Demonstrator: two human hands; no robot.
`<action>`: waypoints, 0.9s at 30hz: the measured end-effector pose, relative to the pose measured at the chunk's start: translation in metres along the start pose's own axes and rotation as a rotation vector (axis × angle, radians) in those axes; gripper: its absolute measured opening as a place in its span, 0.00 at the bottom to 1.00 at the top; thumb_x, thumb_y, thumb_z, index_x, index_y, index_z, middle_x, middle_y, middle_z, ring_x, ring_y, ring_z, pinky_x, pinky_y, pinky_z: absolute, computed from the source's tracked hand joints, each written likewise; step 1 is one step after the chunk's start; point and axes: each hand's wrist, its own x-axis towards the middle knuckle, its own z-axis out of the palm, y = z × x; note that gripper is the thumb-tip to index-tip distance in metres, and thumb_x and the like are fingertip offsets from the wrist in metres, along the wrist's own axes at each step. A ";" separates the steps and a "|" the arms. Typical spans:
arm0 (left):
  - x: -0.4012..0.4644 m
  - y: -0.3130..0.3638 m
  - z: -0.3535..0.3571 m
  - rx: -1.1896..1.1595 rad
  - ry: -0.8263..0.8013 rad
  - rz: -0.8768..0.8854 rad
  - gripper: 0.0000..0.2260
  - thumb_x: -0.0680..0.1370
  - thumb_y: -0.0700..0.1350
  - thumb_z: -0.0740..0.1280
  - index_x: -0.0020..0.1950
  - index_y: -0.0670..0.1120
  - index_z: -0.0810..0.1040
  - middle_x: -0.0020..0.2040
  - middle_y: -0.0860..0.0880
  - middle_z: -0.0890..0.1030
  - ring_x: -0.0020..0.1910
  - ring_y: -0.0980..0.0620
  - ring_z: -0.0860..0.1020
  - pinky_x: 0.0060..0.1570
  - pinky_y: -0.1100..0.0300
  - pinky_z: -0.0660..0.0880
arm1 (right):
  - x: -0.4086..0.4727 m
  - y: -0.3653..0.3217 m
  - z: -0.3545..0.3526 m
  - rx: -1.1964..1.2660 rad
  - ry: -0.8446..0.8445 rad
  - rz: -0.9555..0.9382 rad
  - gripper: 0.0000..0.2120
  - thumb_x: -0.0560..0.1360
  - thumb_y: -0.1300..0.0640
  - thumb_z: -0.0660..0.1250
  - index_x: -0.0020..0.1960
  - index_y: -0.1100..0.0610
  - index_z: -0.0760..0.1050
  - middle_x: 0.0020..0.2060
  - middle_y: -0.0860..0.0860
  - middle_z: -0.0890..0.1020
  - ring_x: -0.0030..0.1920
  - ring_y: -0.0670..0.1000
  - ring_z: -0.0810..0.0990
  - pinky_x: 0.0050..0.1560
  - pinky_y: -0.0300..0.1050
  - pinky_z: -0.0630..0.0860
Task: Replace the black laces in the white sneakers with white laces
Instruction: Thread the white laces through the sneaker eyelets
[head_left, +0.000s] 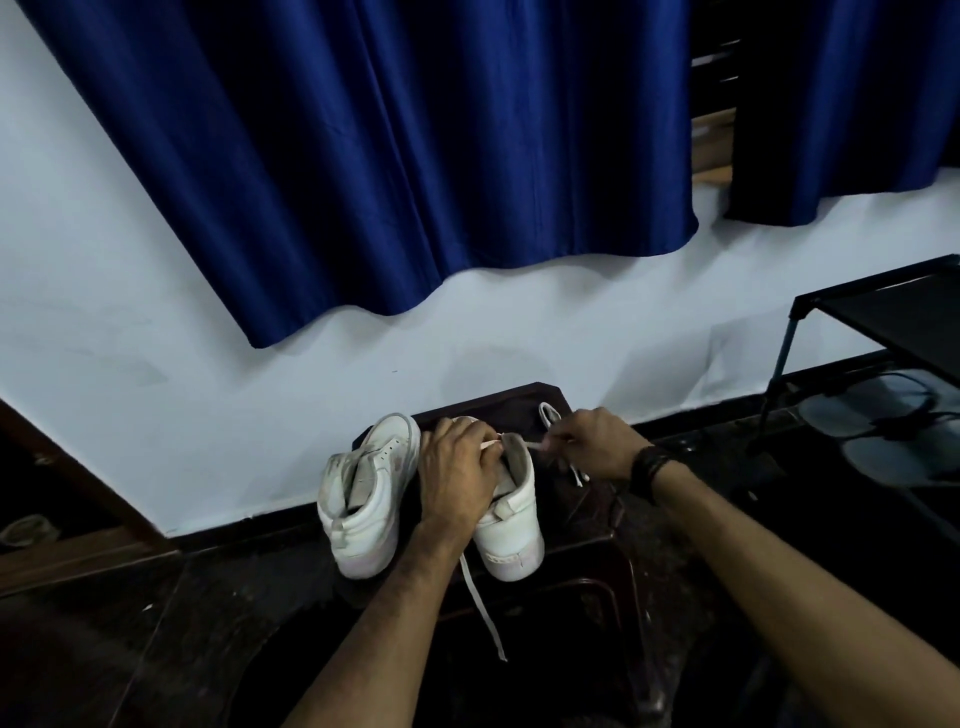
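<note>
Head view looks down on two white sneakers standing side by side, heels toward the person, on a dark stool (587, 530) set against a pale wall (156, 322). On the left sneaker (363, 499) neither lace nor eyelets can be made out from this angle. The right sneaker (511, 525) is the one being handled — the left hand (457, 470) lies over its inner side and throat, fingers curled, pinching a white lace (488, 444) at the top of the tongue. That lace runs across the shoe's opening to the right hand (597, 441), whose fingers are curled around its other stretch just beside the sneaker's outer edge. More white lace loops above the right hand's knuckles and trails down beside the wrist onto the stool. Another length of white lace (483, 608) hangs between the two heels and drops over the stool's front edge. A dark band (647, 467) circles the right wrist.

Behind the stool a deep blue curtain (395, 156) hangs over the wall, its hem well above the shoes. To the right stands a black metal rack (878, 312), with a pair of grey sandals (878, 431) on its lower shelf — partly in shadow.
</note>
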 end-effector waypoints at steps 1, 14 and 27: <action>-0.001 0.001 -0.001 -0.008 0.021 -0.022 0.07 0.70 0.49 0.74 0.46 0.52 0.80 0.45 0.55 0.80 0.48 0.49 0.75 0.49 0.53 0.70 | -0.002 -0.006 -0.007 0.205 0.084 -0.027 0.11 0.78 0.61 0.62 0.45 0.51 0.81 0.38 0.44 0.83 0.39 0.39 0.79 0.44 0.38 0.71; -0.010 0.011 -0.011 0.070 0.102 -0.312 0.23 0.60 0.41 0.71 0.55 0.49 0.75 0.51 0.49 0.77 0.53 0.45 0.75 0.49 0.50 0.71 | -0.024 -0.006 -0.037 0.539 0.261 0.012 0.16 0.77 0.44 0.59 0.44 0.58 0.68 0.34 0.52 0.76 0.33 0.53 0.73 0.34 0.45 0.70; -0.010 0.021 -0.017 0.011 -0.012 -0.427 0.15 0.69 0.41 0.69 0.54 0.49 0.72 0.46 0.47 0.82 0.46 0.42 0.82 0.40 0.52 0.76 | -0.023 -0.014 -0.026 0.257 0.245 0.221 0.12 0.78 0.54 0.63 0.38 0.45 0.79 0.33 0.42 0.81 0.42 0.48 0.79 0.41 0.40 0.71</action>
